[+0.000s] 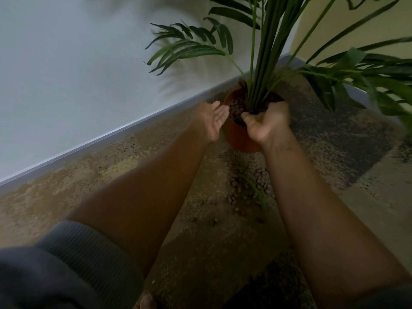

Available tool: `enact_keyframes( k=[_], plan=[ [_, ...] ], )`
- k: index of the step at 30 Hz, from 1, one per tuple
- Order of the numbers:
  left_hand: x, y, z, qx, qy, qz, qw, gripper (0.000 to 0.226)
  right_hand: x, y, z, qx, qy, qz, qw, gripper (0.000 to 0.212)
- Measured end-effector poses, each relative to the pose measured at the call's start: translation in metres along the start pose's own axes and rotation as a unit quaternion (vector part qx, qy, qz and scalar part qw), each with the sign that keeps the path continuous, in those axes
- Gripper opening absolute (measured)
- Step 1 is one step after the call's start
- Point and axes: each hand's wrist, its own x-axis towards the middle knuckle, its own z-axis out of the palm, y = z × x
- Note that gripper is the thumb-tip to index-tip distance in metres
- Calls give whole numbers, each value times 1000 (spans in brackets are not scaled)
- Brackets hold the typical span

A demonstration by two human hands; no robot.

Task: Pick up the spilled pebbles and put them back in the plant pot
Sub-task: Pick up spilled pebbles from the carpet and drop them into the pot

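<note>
An orange-brown plant pot [237, 137] stands on the floor by the wall, holding a green palm-like plant [263, 54] and brownish pebbles [236, 107]. My left hand [215, 118] is at the pot's left rim, palm up, fingers spread, with nothing visible in it. My right hand [266, 121] is cupped over the pot's front right rim, fingers curled toward the plant's stems; whether pebbles are in it is not visible. Spilled pebbles [247, 188] lie on the floor in front of the pot, between my forearms.
A white wall with a grey skirting board [111, 139] runs diagonally behind the pot. The floor [200, 241] is speckled brown and grey. A fallen green leaf [258, 192] lies among the spilled pebbles. Fronds hang over the right side.
</note>
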Motion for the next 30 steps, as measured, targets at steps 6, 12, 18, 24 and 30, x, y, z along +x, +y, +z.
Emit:
enact_keyframes(
  k=[6,12,18,24,30],
  plan=[
    [-7,-17,-59,191,44,-1,981,26,-5,34,-26,-205,5,31,978,27],
    [-3,-47,-137,512,83,-75,852,19,-6,80,-78,-650,-23,57,757,21],
    [-20,-74,-173,719,-68,-90,686,11,-20,102,-121,-865,-173,-25,470,32],
    [-34,-94,-187,809,-109,-33,576,65,-29,117,-145,-885,-270,-72,372,28],
    [-37,-97,-189,849,-138,-13,510,70,-25,114,-151,-906,-291,-78,299,34]
  ],
)
